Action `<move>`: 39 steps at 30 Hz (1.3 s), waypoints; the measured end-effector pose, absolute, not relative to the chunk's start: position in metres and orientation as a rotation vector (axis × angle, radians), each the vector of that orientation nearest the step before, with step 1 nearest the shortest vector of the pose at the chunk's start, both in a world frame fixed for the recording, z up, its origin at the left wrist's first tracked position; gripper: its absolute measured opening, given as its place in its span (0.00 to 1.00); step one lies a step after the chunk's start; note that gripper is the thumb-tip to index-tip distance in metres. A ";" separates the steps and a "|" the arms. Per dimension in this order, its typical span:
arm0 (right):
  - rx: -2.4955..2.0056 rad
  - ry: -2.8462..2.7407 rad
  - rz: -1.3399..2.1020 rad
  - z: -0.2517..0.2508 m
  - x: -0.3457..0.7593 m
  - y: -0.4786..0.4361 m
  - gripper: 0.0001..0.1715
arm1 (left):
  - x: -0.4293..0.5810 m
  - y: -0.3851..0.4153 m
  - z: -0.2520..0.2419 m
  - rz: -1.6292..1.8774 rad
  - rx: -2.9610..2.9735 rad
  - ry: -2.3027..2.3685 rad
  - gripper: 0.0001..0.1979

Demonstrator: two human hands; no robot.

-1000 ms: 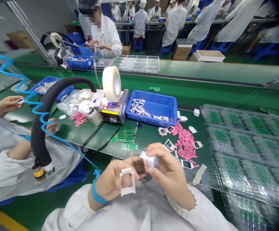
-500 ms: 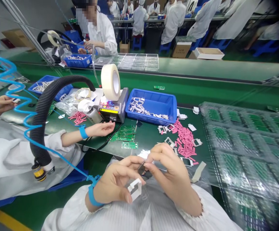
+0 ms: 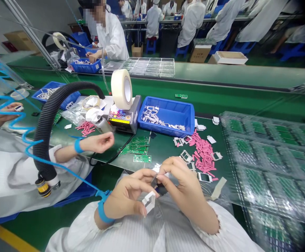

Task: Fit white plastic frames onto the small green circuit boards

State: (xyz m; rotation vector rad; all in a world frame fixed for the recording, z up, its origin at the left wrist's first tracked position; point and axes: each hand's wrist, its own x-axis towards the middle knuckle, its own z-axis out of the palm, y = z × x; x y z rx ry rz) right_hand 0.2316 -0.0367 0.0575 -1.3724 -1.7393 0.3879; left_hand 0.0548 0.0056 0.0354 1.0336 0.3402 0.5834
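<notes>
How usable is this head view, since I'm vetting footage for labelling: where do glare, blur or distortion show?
In the head view, wide-angle distortion bows the conveyor belt; glare streaks the clear plastic tray of circuit boards; the right edge fades to black; the left hand and right hand stay fairly sharp, though the dark part between them is unclear.

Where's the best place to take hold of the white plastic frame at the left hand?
Probably one long side bar of the white plastic frame, coming from the left hand's side: it's a thin, tilted open rectangle, so a bar gives a pinchable edge and leaves the window free.
</notes>
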 end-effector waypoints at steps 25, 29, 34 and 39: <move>-1.122 -1.804 0.641 0.051 0.252 -0.023 0.21 | 0.060 0.010 0.034 0.567 0.466 0.360 0.19; -1.114 -1.779 0.497 0.053 0.247 -0.021 0.13 | 0.065 0.010 0.037 0.561 0.467 0.302 0.18; -1.205 -1.868 0.191 0.060 0.253 -0.026 0.14 | 0.070 0.013 0.032 0.607 0.538 0.441 0.23; -1.167 -2.190 0.023 0.082 0.263 -0.025 0.12 | 0.072 0.013 0.021 0.460 0.525 0.474 0.24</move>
